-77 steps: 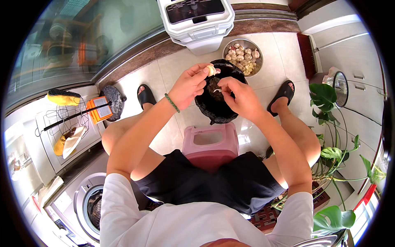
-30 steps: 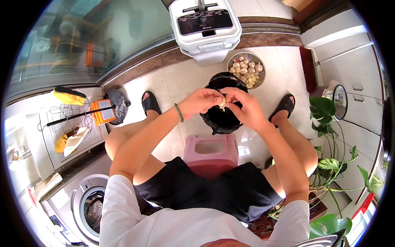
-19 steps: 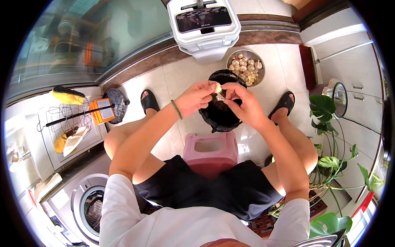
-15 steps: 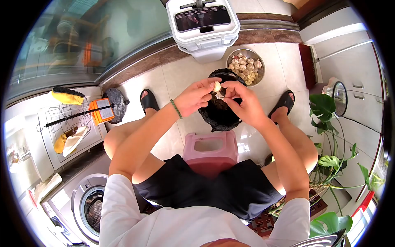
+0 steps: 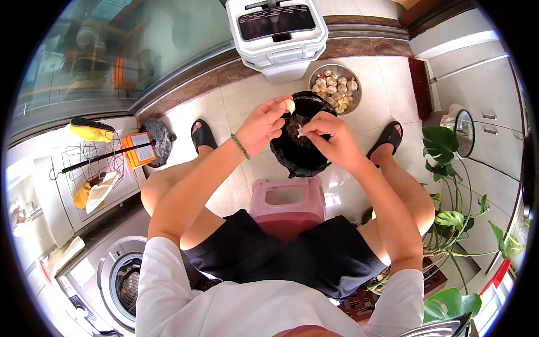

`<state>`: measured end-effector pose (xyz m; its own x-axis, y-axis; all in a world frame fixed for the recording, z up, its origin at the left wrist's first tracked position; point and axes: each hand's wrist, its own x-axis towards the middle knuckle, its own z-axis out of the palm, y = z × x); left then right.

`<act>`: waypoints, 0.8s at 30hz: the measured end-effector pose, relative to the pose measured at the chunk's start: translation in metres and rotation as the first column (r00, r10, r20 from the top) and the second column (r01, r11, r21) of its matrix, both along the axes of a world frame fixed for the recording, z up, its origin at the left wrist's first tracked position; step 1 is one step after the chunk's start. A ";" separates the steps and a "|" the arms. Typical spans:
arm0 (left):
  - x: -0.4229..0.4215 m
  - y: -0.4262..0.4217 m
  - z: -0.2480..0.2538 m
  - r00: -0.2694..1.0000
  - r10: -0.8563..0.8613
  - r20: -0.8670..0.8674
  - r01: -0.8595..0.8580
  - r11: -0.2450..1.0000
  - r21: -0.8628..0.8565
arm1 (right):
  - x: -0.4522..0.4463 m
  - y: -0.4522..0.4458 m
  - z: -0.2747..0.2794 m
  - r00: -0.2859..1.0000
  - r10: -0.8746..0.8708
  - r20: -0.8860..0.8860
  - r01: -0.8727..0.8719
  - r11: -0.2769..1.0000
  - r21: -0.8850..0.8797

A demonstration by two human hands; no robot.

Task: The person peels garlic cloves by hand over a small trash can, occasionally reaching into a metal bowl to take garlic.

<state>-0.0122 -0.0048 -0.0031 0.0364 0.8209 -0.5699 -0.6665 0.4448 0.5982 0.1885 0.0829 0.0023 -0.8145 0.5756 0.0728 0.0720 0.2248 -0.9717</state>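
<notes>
My left hand (image 5: 263, 124) pinches a pale garlic clove (image 5: 289, 106) between thumb and fingertips, above the left rim of a black-lined bin (image 5: 297, 163). Over the bin's right side, my right hand (image 5: 331, 135) is closed on a small white piece of garlic skin (image 5: 300, 131). Dark scraps lie inside the bin, partly hidden by my hands. Just behind it, a steel bowl (image 5: 356, 106) holds whole garlic bulbs (image 5: 341, 84) and loose peeled cloves (image 5: 339, 103).
A pink stool (image 5: 258, 208) stands between my knees. Beyond the bin is a grey-white appliance (image 5: 281, 53). A washing machine (image 5: 106, 275) and a wire rack are at left; a leafy plant (image 5: 441, 146) and white cabinets (image 5: 477, 84) are at right.
My hands have moved apart. The left has shifted slightly left and up with the clove, while the right has drawn away with a bit of skin.
</notes>
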 end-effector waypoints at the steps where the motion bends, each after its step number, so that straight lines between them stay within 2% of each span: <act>1: 0.000 0.000 0.001 1.000 -0.017 -0.011 0.017 1.000 0.003 | 0.000 0.001 -0.002 1.000 0.000 0.000 0.000 1.000 0.000; 4: 0.002 0.000 0.003 0.998 -0.049 -0.040 0.050 0.999 0.010 | 0.002 0.003 -0.009 0.995 -0.041 0.091 0.034 0.997 0.074; 6: 0.003 -0.001 0.001 0.996 -0.064 -0.057 0.064 0.998 0.014 | 0.002 0.005 -0.015 0.995 -0.074 0.069 0.045 0.931 0.363; 9: 0.003 -0.001 -0.003 0.988 -0.096 -0.118 0.105 0.992 0.070 | -0.001 0.006 -0.019 0.994 -0.107 0.016 0.090 0.900 0.426; 10: 0.003 -0.002 -0.003 0.985 -0.111 -0.135 0.122 0.989 0.081 | -0.001 0.005 -0.017 0.994 -0.107 0.016 0.090 0.900 0.426; 12: 0.003 -0.002 -0.004 0.980 -0.125 -0.153 0.139 0.986 0.091 | -0.001 0.002 -0.010 0.986 -0.096 0.134 0.079 0.989 0.128; 15: 0.004 -0.003 -0.004 0.974 -0.124 -0.190 0.141 0.987 0.080 | -0.004 0.000 -0.004 0.991 -0.120 0.055 0.115 0.990 0.085; 18: 0.005 -0.003 -0.004 0.978 -0.116 -0.172 0.129 0.989 0.066 | -0.004 -0.001 0.006 0.988 -0.129 0.090 0.112 0.979 0.172; 21: 0.007 -0.004 -0.002 0.963 -0.147 -0.226 0.159 0.987 0.034 | -0.005 -0.002 0.009 0.977 -0.178 0.113 0.143 0.953 0.266; 24: 0.012 -0.004 0.005 0.945 -0.148 -0.293 0.167 0.985 0.041 | -0.006 -0.003 0.007 0.972 -0.211 0.105 0.175 0.944 0.279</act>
<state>0.0000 -0.0084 0.0014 0.0108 0.8533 -0.5213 -0.3866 0.4843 0.7848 0.1826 0.0800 0.0095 -0.7024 0.6970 0.1446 0.2632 0.4430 -0.8570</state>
